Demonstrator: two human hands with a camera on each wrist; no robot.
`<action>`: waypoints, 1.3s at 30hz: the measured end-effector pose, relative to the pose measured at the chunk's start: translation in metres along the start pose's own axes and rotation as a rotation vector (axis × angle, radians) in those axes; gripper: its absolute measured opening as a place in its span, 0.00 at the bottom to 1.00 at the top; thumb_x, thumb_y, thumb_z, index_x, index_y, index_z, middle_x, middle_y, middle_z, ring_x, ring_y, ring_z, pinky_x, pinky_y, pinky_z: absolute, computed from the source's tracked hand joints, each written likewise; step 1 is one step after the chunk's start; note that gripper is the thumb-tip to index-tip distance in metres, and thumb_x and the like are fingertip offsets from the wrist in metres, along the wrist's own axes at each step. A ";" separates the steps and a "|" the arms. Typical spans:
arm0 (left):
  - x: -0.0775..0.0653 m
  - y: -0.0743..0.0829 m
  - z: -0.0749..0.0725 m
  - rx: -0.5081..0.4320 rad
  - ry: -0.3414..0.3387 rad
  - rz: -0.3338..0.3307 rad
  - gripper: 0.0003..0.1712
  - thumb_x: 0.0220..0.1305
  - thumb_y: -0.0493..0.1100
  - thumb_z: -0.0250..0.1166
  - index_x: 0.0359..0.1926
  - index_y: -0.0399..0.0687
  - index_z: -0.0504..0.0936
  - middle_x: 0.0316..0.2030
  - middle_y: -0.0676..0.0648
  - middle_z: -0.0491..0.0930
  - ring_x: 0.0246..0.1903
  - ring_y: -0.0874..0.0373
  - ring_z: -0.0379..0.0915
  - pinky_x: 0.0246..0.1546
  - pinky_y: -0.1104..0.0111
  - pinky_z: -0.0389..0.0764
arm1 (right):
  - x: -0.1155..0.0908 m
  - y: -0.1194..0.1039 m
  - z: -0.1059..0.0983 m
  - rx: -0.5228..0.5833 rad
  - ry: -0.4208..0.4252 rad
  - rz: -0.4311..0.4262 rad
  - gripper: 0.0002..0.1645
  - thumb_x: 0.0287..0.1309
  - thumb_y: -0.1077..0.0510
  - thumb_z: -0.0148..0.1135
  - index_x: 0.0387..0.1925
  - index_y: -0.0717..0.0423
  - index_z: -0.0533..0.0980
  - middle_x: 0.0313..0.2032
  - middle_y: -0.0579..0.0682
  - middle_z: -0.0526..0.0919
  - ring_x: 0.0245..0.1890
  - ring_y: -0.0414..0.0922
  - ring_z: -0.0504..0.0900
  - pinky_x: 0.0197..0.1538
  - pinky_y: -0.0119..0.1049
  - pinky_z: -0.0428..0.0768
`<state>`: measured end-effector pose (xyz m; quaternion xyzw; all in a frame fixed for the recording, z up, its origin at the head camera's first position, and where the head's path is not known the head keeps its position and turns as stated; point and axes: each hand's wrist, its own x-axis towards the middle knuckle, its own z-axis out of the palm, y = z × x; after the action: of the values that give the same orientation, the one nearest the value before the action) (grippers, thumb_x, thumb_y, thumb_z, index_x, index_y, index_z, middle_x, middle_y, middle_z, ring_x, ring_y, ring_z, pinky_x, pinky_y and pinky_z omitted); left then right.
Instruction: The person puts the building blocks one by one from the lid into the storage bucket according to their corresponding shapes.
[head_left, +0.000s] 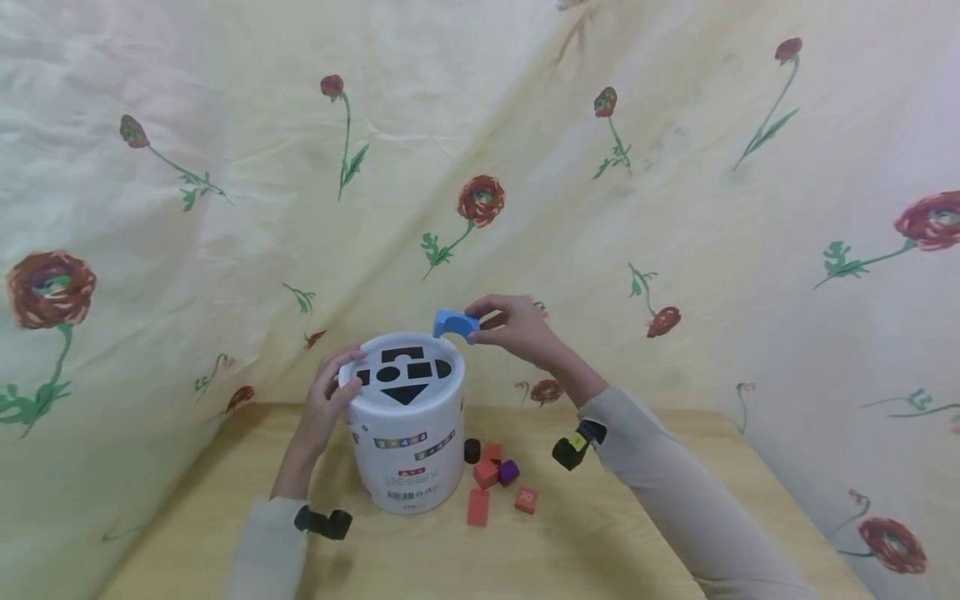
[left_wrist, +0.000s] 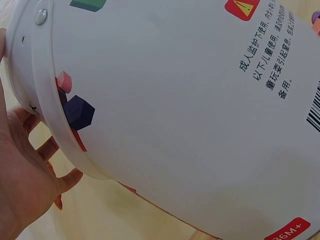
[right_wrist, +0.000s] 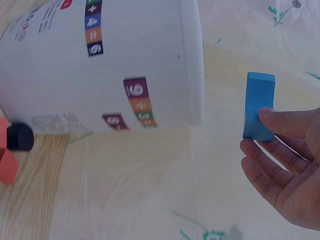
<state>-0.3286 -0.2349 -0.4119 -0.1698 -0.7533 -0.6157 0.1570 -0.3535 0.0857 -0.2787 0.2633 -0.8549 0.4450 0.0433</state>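
A white bucket (head_left: 408,450) stands upright on the table, its lid (head_left: 375,390) cut with several dark shaped holes. One hole near the back matches an arch outline. My left hand (head_left: 328,392) rests on the lid's left rim; in the left wrist view its fingers (left_wrist: 47,150) lie along the bucket's edge. Above the lid's right back edge, apart from it, my right hand (head_left: 517,329) pinches a blue arch block (head_left: 450,323) by one end. The right wrist view shows the thumb on one face of the blue arch block (right_wrist: 259,95) and fingers beneath.
Right of the bucket lie several loose blocks on the wooden table (head_left: 600,533): a black one (head_left: 472,451), a purple one (head_left: 508,472) and red ones, including a red block with a number (head_left: 526,500). A flowered cloth (head_left: 390,233) hangs behind and at both sides.
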 end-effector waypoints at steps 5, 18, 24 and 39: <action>0.001 -0.001 0.001 -0.007 0.008 0.002 0.27 0.72 0.45 0.54 0.70 0.46 0.70 0.76 0.44 0.55 0.73 0.44 0.51 0.72 0.39 0.57 | 0.011 -0.008 0.015 0.012 -0.007 -0.005 0.21 0.62 0.60 0.70 0.56 0.57 0.80 0.55 0.56 0.83 0.53 0.53 0.84 0.54 0.45 0.86; 0.003 -0.003 0.002 0.005 0.004 0.007 0.27 0.71 0.46 0.54 0.70 0.46 0.70 0.75 0.44 0.56 0.74 0.43 0.50 0.73 0.34 0.51 | 0.033 -0.019 0.053 -0.071 -0.034 -0.031 0.21 0.60 0.64 0.70 0.55 0.58 0.81 0.54 0.55 0.85 0.51 0.51 0.85 0.52 0.41 0.86; 0.003 -0.002 0.001 0.012 0.008 0.004 0.27 0.72 0.44 0.53 0.70 0.46 0.70 0.75 0.43 0.56 0.74 0.42 0.50 0.73 0.34 0.51 | 0.040 -0.018 0.066 -0.101 -0.050 -0.025 0.21 0.60 0.64 0.70 0.55 0.58 0.81 0.54 0.55 0.85 0.51 0.51 0.84 0.52 0.41 0.86; 0.001 0.000 0.001 0.033 0.008 -0.009 0.27 0.73 0.47 0.53 0.70 0.47 0.70 0.76 0.44 0.56 0.75 0.42 0.48 0.73 0.32 0.48 | 0.043 -0.018 0.081 -0.156 -0.075 0.020 0.20 0.63 0.64 0.67 0.57 0.57 0.80 0.53 0.54 0.84 0.51 0.49 0.84 0.51 0.41 0.85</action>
<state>-0.3297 -0.2337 -0.4121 -0.1614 -0.7633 -0.6047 0.1603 -0.3685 -0.0033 -0.3009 0.2673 -0.8905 0.3672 0.0271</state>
